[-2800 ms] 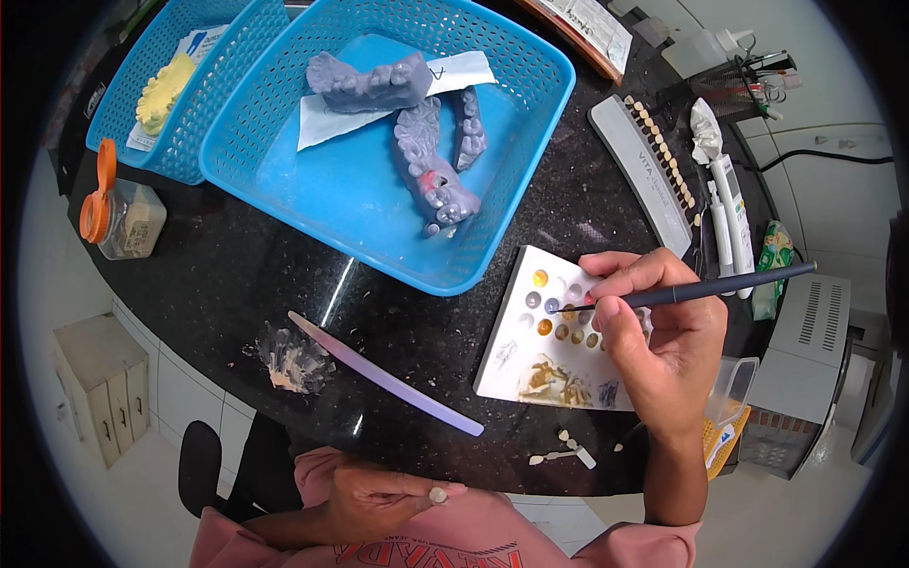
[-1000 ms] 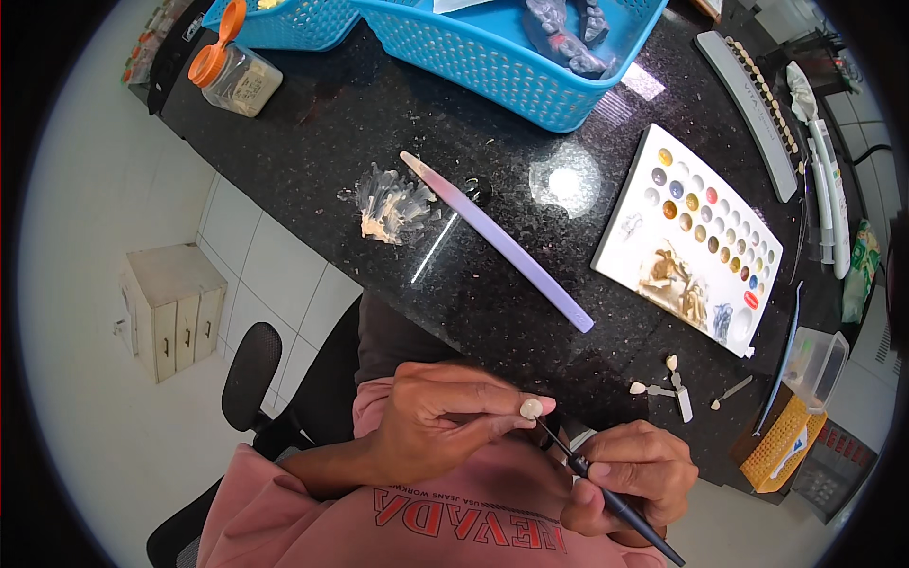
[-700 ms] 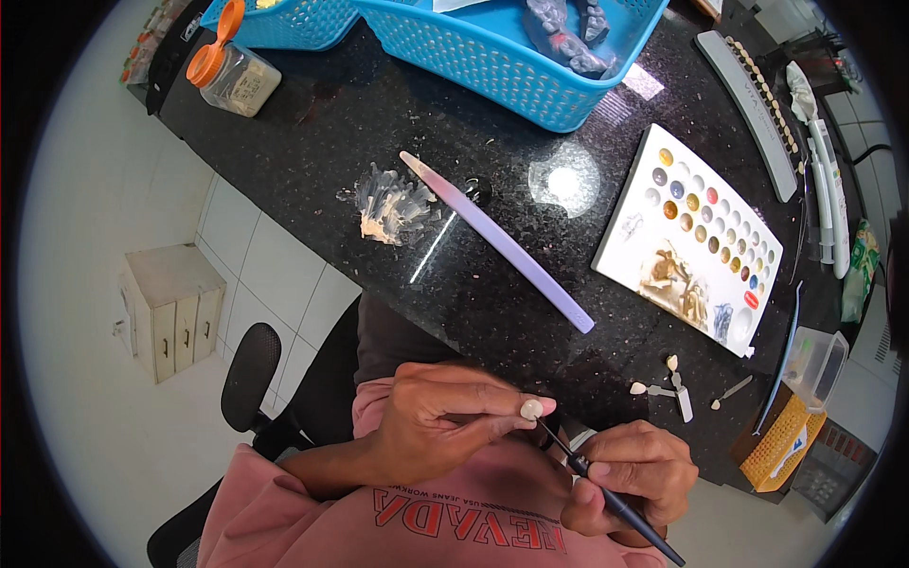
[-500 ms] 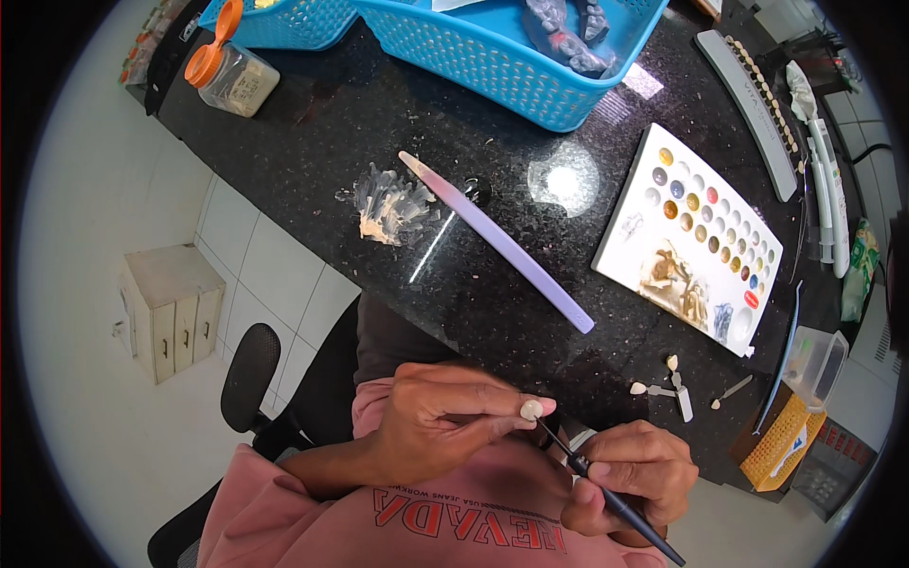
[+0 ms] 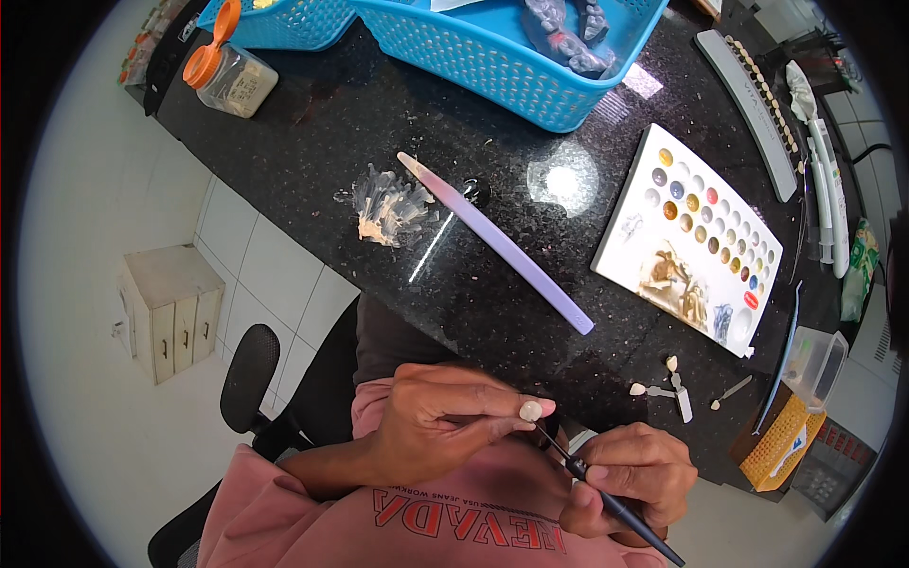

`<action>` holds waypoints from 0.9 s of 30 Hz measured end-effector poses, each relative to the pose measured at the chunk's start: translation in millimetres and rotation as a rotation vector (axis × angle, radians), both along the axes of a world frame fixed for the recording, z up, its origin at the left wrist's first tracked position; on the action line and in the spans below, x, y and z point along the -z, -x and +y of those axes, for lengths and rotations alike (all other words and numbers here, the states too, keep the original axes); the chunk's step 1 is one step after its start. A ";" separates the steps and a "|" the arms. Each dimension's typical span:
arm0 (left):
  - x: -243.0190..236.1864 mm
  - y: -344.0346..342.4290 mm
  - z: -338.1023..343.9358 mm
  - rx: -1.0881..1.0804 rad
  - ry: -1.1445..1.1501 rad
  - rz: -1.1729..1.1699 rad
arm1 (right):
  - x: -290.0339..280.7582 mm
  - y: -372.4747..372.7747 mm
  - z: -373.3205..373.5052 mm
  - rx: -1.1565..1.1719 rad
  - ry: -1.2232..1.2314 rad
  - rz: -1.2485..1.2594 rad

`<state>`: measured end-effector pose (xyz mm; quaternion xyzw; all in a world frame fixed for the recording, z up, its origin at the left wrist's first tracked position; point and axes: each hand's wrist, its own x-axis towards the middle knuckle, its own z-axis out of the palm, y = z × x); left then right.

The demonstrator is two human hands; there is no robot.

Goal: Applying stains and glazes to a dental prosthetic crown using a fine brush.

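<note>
My left hand (image 5: 431,424) pinches a small cream tooth-shaped crown (image 5: 530,410) at its fingertips, held over my lap below the black counter's edge. My right hand (image 5: 630,476) grips a thin dark brush (image 5: 606,497) like a pen, and the brush tip touches the crown from the lower right. A white palette (image 5: 696,241) with several small wells of coloured stain lies on the counter above my right hand.
A long lilac spatula (image 5: 497,241) lies on the black counter (image 5: 360,133) beside a smear of cream paste (image 5: 383,205). Blue baskets (image 5: 492,66) with grey dental casts sit at the back. An orange-lidded jar (image 5: 227,71), a shade guide (image 5: 753,104) and small tooth tabs (image 5: 663,383) stand around.
Since 2.8 s ago my right hand left the palette and brought the brush down to the crown; my view tilted down. Over the last second both hands stay almost still.
</note>
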<state>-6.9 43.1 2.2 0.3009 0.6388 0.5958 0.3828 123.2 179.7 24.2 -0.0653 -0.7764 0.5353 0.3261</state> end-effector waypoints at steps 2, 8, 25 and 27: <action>0.8 -0.3 -0.6 0.002 0.004 0.002 | 1.2 -0.3 -0.4 -0.005 -0.008 -0.001; 0.3 0.4 -0.4 -0.002 -0.003 0.004 | 1.0 0.9 -0.9 -0.003 -0.014 0.003; 0.7 1.0 -1.8 0.013 0.001 -0.006 | 0.1 0.8 -1.6 -0.003 -0.021 -0.016; 0.7 0.8 -1.6 0.005 -0.001 -0.003 | 0.3 0.5 -1.7 -0.007 -0.017 -0.014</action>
